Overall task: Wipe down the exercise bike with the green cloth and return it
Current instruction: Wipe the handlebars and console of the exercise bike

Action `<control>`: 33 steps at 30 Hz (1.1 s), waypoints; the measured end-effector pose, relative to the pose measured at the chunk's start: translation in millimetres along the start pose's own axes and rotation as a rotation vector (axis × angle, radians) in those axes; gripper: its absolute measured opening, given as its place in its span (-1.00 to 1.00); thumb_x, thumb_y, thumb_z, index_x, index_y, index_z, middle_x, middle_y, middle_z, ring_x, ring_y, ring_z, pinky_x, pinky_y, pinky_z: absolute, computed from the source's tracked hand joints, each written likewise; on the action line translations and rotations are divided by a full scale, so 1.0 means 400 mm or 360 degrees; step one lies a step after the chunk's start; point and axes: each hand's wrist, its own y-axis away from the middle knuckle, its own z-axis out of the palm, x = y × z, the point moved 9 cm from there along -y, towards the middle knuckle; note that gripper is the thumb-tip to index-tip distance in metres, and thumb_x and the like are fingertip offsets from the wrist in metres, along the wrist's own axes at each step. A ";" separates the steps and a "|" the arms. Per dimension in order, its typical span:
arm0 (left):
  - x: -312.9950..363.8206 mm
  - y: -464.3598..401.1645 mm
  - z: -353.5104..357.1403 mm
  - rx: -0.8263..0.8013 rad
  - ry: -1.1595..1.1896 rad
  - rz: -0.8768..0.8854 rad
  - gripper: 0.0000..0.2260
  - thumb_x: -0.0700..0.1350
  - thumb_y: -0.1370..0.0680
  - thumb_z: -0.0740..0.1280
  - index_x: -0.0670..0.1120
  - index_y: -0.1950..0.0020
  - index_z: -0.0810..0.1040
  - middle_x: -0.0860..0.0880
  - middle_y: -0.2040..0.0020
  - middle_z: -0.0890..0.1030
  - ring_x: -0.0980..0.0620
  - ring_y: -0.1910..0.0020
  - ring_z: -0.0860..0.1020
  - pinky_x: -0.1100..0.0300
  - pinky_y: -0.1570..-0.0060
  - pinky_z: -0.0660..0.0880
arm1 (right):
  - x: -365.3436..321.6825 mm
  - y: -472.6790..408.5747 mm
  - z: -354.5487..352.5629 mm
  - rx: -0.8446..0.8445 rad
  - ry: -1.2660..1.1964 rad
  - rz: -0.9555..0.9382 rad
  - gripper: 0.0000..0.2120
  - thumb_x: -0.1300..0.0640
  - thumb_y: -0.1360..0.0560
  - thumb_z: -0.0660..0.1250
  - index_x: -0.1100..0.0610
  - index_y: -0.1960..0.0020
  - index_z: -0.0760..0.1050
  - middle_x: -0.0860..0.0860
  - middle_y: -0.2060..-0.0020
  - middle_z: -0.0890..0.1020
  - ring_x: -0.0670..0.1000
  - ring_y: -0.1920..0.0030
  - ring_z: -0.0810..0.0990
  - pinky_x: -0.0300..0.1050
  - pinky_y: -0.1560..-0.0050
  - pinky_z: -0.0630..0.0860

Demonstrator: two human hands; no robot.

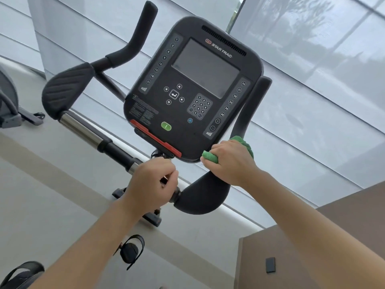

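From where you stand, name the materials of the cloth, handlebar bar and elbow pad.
Green cloth: looks like soft microfibre or terry, with a nubby matte pile. Handlebar bar: polished metal, probably chromed steel, with bright mirror-like highlights. Left elbow pad: matte black moulded rubber or foam, ribbed with diagonal grooves.

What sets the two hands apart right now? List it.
The right hand grips the green cloth wrapped on the bike's right handlebar; the left hand holds no cloth.
The left hand curls around the crossbar below the console, lower in view than the right hand.
Both hands grip the bike.
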 end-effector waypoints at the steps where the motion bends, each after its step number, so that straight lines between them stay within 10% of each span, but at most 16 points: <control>1: 0.002 0.000 -0.008 0.0029 -0.0006 0.0009 -0.73 -0.24 -0.58 0.30 -0.20 0.33 0.46 -0.04 0.38 0.45 -0.03 0.36 0.43 0.04 0.35 0.44 | -0.009 -0.002 -0.001 -0.0027 -0.0018 -0.0003 -0.49 -0.15 -0.64 0.19 0.03 0.43 0.28 -0.03 0.47 0.42 0.00 0.35 0.45 -0.09 0.16 0.20; 6: 0.005 0.007 -0.041 0.0246 0.0160 -0.0043 -0.78 -0.32 -0.57 0.29 -0.24 0.28 0.57 -0.06 0.32 0.55 -0.01 0.30 0.52 0.10 0.30 0.52 | -0.103 0.000 -0.068 0.0039 -0.0325 -0.0065 -0.56 -0.25 -0.66 0.12 -0.08 0.25 0.54 -0.13 0.29 0.55 -0.07 0.20 0.52 -0.03 0.09 0.44; 11: 0.015 0.019 -0.062 0.0397 0.0183 0.0043 -0.78 -0.30 -0.57 0.24 -0.26 0.25 0.56 -0.08 0.25 0.58 -0.06 0.22 0.54 0.04 0.24 0.54 | -0.153 0.049 0.024 -0.1003 -0.0019 -0.0184 -0.46 -0.36 -0.45 0.41 -0.22 -0.35 0.45 -0.16 -0.23 0.50 0.01 -0.26 0.47 0.11 -0.36 0.39; 15: -0.002 0.013 -0.056 0.0403 0.0120 0.0015 -0.78 -0.29 -0.57 0.23 -0.25 0.26 0.55 -0.08 0.28 0.56 -0.08 0.24 0.53 -0.04 0.28 0.54 | -0.142 0.056 -0.019 -0.1198 -0.0039 -0.0237 -0.36 -0.16 -0.51 0.45 -0.24 -0.54 0.32 -0.23 -0.41 0.42 0.02 -0.37 0.44 0.05 -0.34 0.44; 23: -0.002 0.003 -0.032 0.0295 0.0000 0.0074 -0.78 -0.35 -0.54 0.28 -0.25 0.31 0.49 -0.11 0.34 0.50 -0.12 0.30 0.47 -0.06 0.35 0.48 | -0.162 0.083 0.006 -0.1164 0.0087 -0.0438 -0.23 -0.03 -0.43 0.47 -0.16 -0.58 0.26 -0.17 -0.46 0.37 -0.03 -0.46 0.34 0.06 -0.47 0.33; 28: 0.008 0.006 -0.024 0.0304 -0.0113 0.0131 -0.77 -0.33 -0.52 0.28 -0.22 0.35 0.44 -0.08 0.37 0.45 -0.09 0.34 0.42 0.00 0.39 0.42 | -0.152 -0.007 0.080 -0.1533 0.0199 -0.0295 -0.28 -0.12 -0.10 0.76 -0.11 -0.18 0.56 -0.15 0.02 0.64 0.03 0.01 0.65 0.00 0.00 0.66; 33: 0.019 0.010 -0.014 0.0294 -0.0273 0.0227 -0.75 -0.28 -0.54 0.28 -0.16 0.34 0.39 -0.05 0.36 0.41 -0.02 0.31 0.34 0.13 0.37 0.37 | -0.163 -0.042 0.151 -0.1846 0.0145 -0.0200 -0.41 -0.07 -0.02 0.80 -0.10 0.06 0.60 -0.13 0.11 0.69 0.03 0.08 0.71 -0.02 0.10 0.69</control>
